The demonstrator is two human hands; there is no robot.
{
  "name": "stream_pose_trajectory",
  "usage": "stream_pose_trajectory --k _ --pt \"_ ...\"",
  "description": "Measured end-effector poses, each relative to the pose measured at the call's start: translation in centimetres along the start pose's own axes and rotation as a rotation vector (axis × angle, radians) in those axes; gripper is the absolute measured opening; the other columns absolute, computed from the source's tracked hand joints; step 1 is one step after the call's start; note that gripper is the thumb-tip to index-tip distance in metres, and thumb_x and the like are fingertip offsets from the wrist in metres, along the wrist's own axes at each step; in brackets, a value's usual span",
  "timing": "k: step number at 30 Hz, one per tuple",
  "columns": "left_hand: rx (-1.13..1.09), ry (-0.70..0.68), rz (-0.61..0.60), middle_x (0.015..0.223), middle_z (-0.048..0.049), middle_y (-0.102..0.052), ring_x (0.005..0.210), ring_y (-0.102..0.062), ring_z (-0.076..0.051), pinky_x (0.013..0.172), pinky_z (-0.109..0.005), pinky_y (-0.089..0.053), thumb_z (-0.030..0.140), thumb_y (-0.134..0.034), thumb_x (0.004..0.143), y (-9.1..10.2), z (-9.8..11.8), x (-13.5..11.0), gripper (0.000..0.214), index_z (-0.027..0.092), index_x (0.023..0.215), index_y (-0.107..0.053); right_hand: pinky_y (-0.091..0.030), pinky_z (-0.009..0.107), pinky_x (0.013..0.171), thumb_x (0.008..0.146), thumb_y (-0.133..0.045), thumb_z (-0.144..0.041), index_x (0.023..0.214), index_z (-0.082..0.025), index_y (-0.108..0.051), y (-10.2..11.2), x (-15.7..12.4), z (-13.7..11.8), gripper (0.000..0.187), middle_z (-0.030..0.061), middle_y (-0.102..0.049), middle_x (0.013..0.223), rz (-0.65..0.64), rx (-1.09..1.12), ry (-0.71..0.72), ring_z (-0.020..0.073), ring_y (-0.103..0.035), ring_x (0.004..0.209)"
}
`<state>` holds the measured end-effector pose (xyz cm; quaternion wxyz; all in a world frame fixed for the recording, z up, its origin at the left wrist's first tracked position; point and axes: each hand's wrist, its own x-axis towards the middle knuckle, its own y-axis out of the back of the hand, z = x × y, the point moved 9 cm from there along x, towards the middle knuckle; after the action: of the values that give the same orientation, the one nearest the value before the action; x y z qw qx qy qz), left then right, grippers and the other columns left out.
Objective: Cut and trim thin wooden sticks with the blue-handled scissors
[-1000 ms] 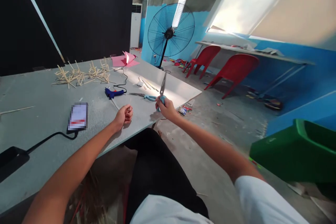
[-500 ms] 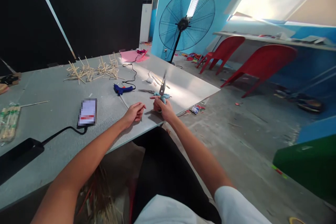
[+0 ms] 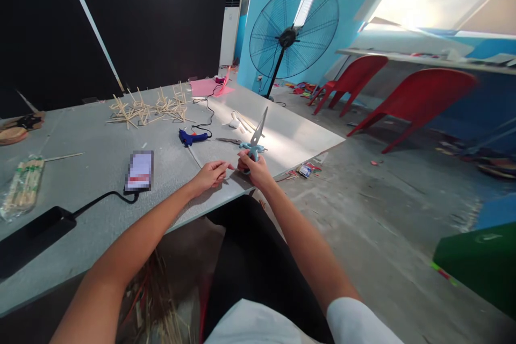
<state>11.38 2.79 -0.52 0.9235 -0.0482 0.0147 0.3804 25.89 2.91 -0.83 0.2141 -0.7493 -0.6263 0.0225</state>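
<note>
My right hand is closed round the blue handles of a pair of scissors, whose blades point up and away. Just left of it, my left hand rests near the table's front edge, its fingers drawn together and their tips towards the right hand. Whatever these fingers may pinch is too small to make out. Behind the hands lies a second pair of scissors, partly hidden by the first. A blue glue gun lies beyond my left hand, with a thin pale stick below it.
Wooden stick frames stand at the back of the grey table. A phone on a cable, a black box and a bag of sticks lie left. Pink sheets lie far back; a fan stands beyond.
My left hand's fingers have stretched from a curl towards the right hand. The scissors in my right hand have tilted slightly rightward. The whole view has shifted a little.
</note>
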Motion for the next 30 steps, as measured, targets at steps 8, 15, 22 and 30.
stream_pose_trajectory --k 8,15,22,30 --pt "0.016 -0.024 0.051 0.065 0.0029 -0.050 0.048 -0.039 -0.007 0.041 -0.019 -0.027 0.050 -0.067 0.090 0.9 -0.4 0.4 0.037 0.015 0.099 -0.069 -0.030 0.024 0.047 0.075 -0.078 -0.070 0.079 -0.025 -0.052 1.2 0.2 -0.3 0.052 -0.0119 -0.026 0.055 0.141 -0.038 0.044 0.0087 -0.026 0.047" --pt "-0.169 -0.116 0.272 0.078 -0.0001 -0.055 0.056 -0.050 -0.009 0.040 -0.019 -0.035 0.050 -0.067 0.090 3.2 -0.1 0.2 0.032 0.019 0.091 -0.059 -0.033 0.028 0.061 0.098 -0.044 -0.070 0.083 -0.023 -0.062 -1.1 -2.2 -2.8 0.052 -0.0024 -0.049 0.061 0.128 -0.916 0.301 0.0168 -0.048 0.060" --pt "-0.083 -0.171 0.398 0.073 0.0027 -0.053 0.052 -0.044 -0.007 0.042 -0.018 -0.030 0.046 -0.059 0.097 4.1 0.5 -0.1 0.028 0.020 0.088 -0.054 -0.026 0.029 0.063 0.105 -0.038 -0.058 0.100 -0.021 -0.068 -3.8 -2.9 -1.8 0.048 0.0070 -0.074 0.081 0.002 -1.411 0.277 0.0209 -0.064 0.072" --pt "0.014 -0.205 0.367 0.072 0.0023 -0.052 0.057 -0.045 -0.008 0.047 -0.019 -0.032 0.051 -0.061 0.094 4.4 0.8 0.1 0.034 0.020 0.085 -0.053 -0.025 0.030 0.063 0.104 -0.040 -0.061 0.100 -0.022 -0.068 -4.6 -3.4 -1.4 0.048 0.0081 -0.077 0.087 -0.042 -1.519 0.251 0.0223 -0.067 0.075"
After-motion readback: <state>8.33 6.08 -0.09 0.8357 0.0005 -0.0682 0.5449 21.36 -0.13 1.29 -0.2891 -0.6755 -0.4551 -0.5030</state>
